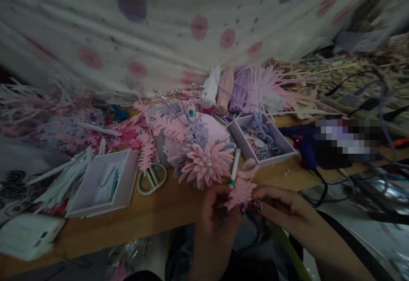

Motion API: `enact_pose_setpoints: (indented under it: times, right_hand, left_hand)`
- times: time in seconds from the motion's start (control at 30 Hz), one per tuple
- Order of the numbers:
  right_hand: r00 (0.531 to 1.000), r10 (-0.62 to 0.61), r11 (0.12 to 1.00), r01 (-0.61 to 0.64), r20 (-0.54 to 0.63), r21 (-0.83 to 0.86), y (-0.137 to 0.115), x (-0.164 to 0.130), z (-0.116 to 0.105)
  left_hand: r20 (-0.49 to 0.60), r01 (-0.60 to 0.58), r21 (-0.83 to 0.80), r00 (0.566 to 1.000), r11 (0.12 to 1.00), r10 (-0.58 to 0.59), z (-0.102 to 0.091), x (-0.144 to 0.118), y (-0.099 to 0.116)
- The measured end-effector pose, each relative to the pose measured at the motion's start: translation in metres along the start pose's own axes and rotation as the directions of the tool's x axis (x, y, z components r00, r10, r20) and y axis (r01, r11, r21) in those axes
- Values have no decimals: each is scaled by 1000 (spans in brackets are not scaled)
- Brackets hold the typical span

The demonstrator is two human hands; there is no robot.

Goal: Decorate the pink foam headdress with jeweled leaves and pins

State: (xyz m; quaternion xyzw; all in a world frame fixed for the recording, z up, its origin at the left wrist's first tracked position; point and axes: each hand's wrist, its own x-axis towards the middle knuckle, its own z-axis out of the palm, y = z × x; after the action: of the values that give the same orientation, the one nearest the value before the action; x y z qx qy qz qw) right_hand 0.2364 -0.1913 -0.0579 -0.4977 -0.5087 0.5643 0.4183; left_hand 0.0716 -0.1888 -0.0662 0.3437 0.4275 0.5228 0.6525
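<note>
Just past the table's front edge, my left hand [214, 225] and my right hand [284, 210] pinch a pink leaf-shaped fuzzy piece [242, 190] with jagged edges between them. Both thumbs press on its lower end, and some fingertips are hidden behind it. Beyond my left hand, a large pink layered flower [208, 163] with a sparkling centre lies on the table. A white marker with a green end [235, 168] rests between the flower and the held piece. Scissors with pale handles [152, 179] lie to the left, partly under another pink leaf-shaped piece [146, 151].
An open white box of trinkets [281, 155] stands right of the flower, another white box [123, 200] to the left. A blue glue gun [303, 144] with a cable lies right. Bundles of pipe cleaners [239, 91] line the back below a hanging cloth [172, 30].
</note>
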Motion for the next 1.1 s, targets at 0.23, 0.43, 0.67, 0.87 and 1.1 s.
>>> enact_pose_setpoints:
  times: [0.23,0.43,0.67,0.87,1.1]
  right_hand:
    - [999,-45,999,45,11,-21,-2,2,0]
    - [985,-157,985,151,-71,-80,-1,0,0]
    - [859,-433,848,284,-275,-447,9,-9,15]
    - [615,-755,483,287,-228,-827,17,-14,23]
    - [477,-815,442,144,-330,-885,38,-20,31]
  left_hand:
    - [14,61,-21,998,998,-61,3,2,1]
    - [-35,206,-119,977,971,-212,9,0,4]
    - [135,375,-302,927,876,-350,8,5,3]
    - [51,336,-392,938,856,-344,15,1,1]
    - [153,376,-468,926,799,-346,23,-1,-8]
